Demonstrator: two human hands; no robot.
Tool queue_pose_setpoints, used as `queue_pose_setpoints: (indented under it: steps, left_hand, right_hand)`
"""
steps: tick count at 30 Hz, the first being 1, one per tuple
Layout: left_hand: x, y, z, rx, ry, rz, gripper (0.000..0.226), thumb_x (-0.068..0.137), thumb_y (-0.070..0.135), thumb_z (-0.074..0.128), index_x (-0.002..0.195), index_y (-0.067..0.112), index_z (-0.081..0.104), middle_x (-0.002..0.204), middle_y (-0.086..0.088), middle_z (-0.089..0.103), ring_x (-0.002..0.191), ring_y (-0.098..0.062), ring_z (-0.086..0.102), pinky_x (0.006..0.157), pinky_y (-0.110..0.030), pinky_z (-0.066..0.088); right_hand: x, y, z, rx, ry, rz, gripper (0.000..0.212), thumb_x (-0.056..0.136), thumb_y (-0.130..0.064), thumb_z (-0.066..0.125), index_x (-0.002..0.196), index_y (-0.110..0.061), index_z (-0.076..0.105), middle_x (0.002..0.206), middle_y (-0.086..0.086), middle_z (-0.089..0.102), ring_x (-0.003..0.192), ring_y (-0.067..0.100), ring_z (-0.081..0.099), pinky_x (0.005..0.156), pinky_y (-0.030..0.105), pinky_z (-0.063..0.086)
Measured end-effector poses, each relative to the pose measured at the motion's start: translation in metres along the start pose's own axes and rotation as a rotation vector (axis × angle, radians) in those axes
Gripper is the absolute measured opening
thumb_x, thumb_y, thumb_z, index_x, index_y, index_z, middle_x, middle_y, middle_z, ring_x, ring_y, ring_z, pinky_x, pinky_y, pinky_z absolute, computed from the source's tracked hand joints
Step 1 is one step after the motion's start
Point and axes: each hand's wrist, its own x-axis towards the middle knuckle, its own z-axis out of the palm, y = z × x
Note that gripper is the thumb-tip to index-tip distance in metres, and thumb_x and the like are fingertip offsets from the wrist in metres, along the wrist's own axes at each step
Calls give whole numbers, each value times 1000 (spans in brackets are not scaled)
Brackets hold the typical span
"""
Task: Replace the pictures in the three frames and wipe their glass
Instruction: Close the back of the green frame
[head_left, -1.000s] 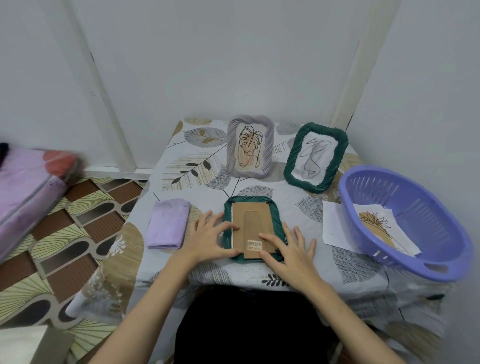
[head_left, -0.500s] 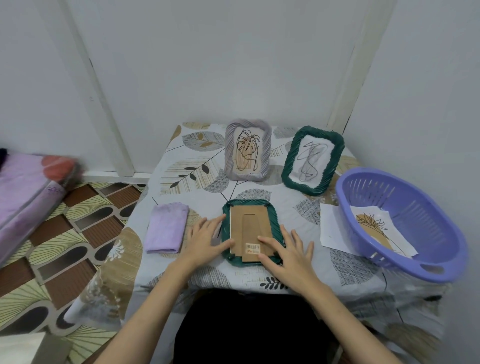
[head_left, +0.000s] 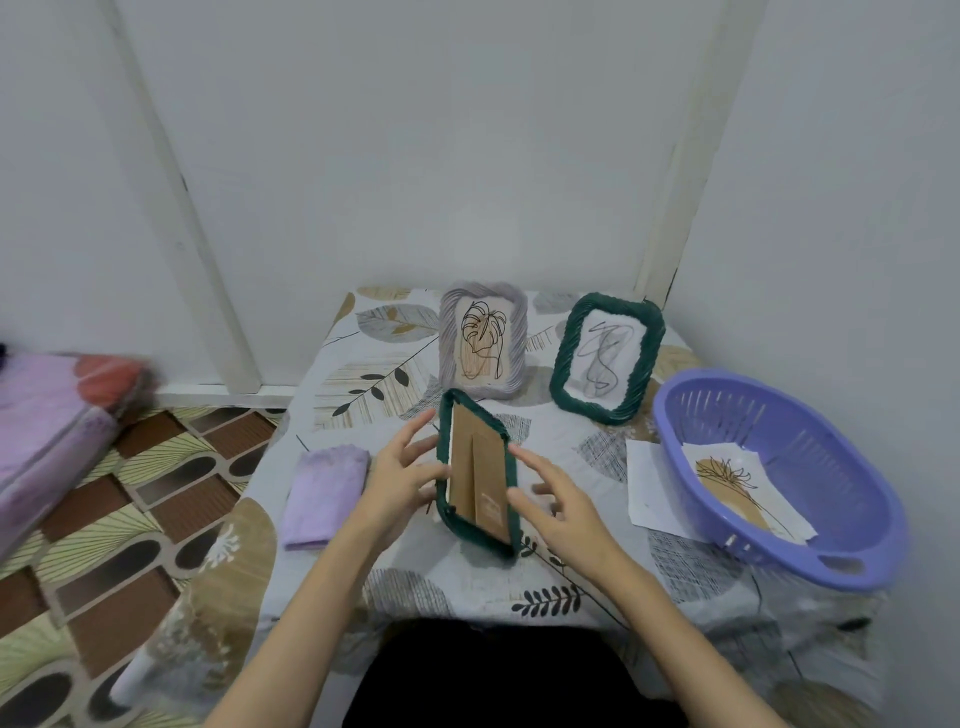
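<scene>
A dark green frame (head_left: 478, 478) stands on edge above the table with its brown cardboard back and stand toward me. My left hand (head_left: 400, 480) grips its left edge, thumb on the back. My right hand (head_left: 563, 501) touches its right edge with fingers spread and nearly straight. A grey frame (head_left: 483, 343) with a leaf drawing and a second green frame (head_left: 605, 358) with a scribble drawing stand upright at the back. A folded lilac cloth (head_left: 324, 488) lies left of my left hand.
A purple plastic basket (head_left: 675, 415) sits at the right with a plant picture (head_left: 737, 483) inside, partly over a white sheet (head_left: 644, 483). The table has a leaf-print cover (head_left: 467, 582) and stands in a wall corner. Patterned floor and pink bedding (head_left: 47, 421) lie left.
The green frame lay face down flat on the table; it has now been raised onto its edge between both hands, tilted upright with its back still toward me.
</scene>
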Motion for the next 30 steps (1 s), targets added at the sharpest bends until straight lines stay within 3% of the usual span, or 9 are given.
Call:
queue_pose_setpoints:
  steps: [4,8,11,15,17,19,22,26,30]
  left_hand:
    - [-2,13,16,-75,-166,33,59,80,5,61,133,23,45,120,-2,63,97,-17,66,78,-34,55]
    - [4,3,33,-41,-259,-45,49,89,-5,47,130,20,42,118,-2,64,84,-14,65,73,-30,47]
    - [6,-9,31,239,-224,10,46,90,-3,48,129,20,44,121,-2,63,88,-12,60,72,-21,46]
    - [8,-30,15,679,-4,104,41,90,7,54,129,18,48,133,-7,49,81,-8,47,75,-17,41]
    - [7,-38,10,714,-72,50,49,88,16,59,135,18,42,133,-3,45,99,-8,46,88,-20,38]
    - [10,-48,4,886,-148,18,65,84,31,65,140,22,34,141,-1,39,127,-17,36,106,-28,28]
    - [15,-56,-4,1181,-155,-13,77,80,48,64,144,27,26,154,3,20,140,-24,13,114,-38,12]
    - [16,-58,-9,1288,-165,2,77,79,54,61,144,32,25,155,9,15,142,-23,7,114,-40,7]
    - [16,-54,-19,1376,-53,70,61,87,54,50,142,34,31,155,1,20,142,-24,13,114,-38,11]
  right_hand:
    - [8,-34,-1,214,-10,-23,58,80,-54,50,133,-56,28,133,-12,47,103,1,58,75,14,43]
    - [9,-33,-14,104,45,20,60,92,-27,53,143,-36,24,136,-5,48,100,13,59,90,26,47]
    - [8,-17,-25,-25,118,96,53,93,-4,42,143,-18,32,143,3,42,121,13,46,100,25,36]
    - [9,10,-25,302,188,206,60,89,8,40,141,-20,34,145,2,40,112,11,50,92,31,46]
    - [8,19,-14,600,165,300,58,90,12,36,139,-19,35,138,4,46,112,21,54,83,36,54]
    - [7,25,-1,641,154,325,57,90,12,33,131,-27,39,132,3,52,107,23,57,76,37,57]
    - [4,34,7,243,126,286,56,91,4,37,139,-24,30,138,-6,39,120,9,41,105,26,33]
    - [7,46,7,-244,73,253,58,91,-11,42,146,-12,22,135,7,36,125,19,33,107,28,24]
    - [4,55,6,-660,62,236,64,81,-40,33,142,-21,30,141,2,29,125,20,28,102,34,26]
